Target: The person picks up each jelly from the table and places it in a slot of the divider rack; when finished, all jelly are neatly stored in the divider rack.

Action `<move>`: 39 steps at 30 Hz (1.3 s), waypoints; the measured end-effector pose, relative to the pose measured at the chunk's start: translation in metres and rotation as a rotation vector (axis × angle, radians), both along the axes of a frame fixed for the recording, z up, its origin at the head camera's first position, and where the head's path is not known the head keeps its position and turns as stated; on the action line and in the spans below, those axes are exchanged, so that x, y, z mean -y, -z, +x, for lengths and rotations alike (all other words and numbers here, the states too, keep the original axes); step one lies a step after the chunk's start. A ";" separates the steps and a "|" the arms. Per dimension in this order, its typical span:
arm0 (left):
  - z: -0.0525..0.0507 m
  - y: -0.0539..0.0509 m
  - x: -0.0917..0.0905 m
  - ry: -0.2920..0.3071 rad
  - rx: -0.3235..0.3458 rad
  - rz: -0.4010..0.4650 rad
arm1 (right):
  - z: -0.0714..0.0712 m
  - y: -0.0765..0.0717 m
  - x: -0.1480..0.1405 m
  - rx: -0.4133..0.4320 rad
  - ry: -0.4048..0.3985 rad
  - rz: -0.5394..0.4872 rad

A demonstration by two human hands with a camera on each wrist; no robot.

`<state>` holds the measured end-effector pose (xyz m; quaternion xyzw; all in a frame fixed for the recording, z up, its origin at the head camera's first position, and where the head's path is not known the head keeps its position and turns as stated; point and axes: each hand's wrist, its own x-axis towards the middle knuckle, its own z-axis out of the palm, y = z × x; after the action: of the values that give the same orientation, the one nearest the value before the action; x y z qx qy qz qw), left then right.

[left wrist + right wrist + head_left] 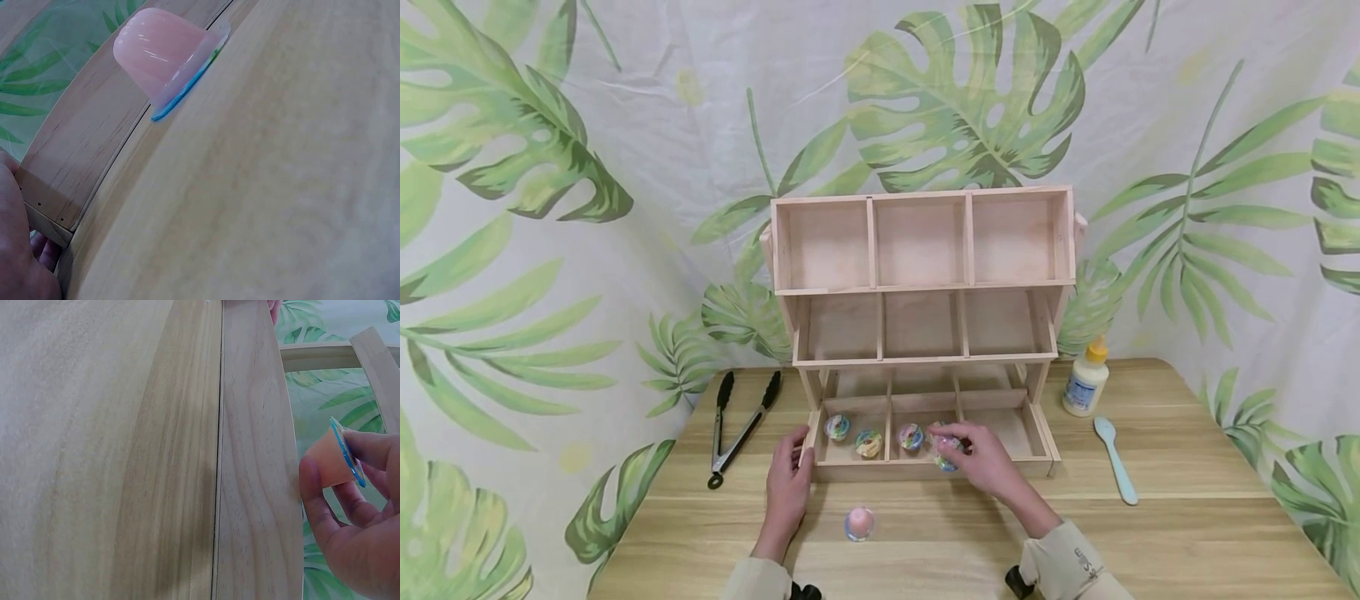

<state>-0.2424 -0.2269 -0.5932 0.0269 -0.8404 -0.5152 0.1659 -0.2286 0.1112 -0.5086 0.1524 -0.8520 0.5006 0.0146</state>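
Observation:
A three-tier wooden rack (925,472) with divided compartments stands on the table. My left hand (789,479) grips the front left corner of its bottom tier. Pinched in my right hand (981,457) is a jelly cup (328,459) with a blue-edged lid, over the bottom middle compartment. Two jelly cups, one (837,427) behind the other (869,443), lie lid up in the bottom left compartment. Another jelly cup (911,437) sits in the middle one; the right fingers partly hide what lies beside it. A pink jelly cup (860,522) rests lid down on the table before the rack.
Black-tipped tongs (741,437) lie spread at the left of the rack. To its right stand a glue bottle (1086,379) with a yellow cap and a light blue spoon (1116,462) lying flat. A leaf-patterned cloth (647,167) hangs behind the table (1195,533).

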 end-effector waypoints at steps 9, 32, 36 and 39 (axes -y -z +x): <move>0.000 0.001 -0.001 -0.005 0.006 -0.005 | 0.000 0.003 0.000 0.010 0.012 0.005; 0.000 0.001 0.000 0.003 0.007 -0.011 | -0.001 0.010 -0.002 0.014 0.029 -0.004; -0.001 0.001 0.000 0.001 0.004 -0.011 | -0.001 0.010 -0.002 0.020 0.041 -0.020; 0.000 0.001 0.000 -0.001 0.003 -0.018 | -0.001 0.010 -0.002 0.029 0.046 -0.045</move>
<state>-0.2429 -0.2266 -0.5944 0.0268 -0.8453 -0.5074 0.1651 -0.2292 0.1135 -0.5181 0.1253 -0.8439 0.5214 0.0172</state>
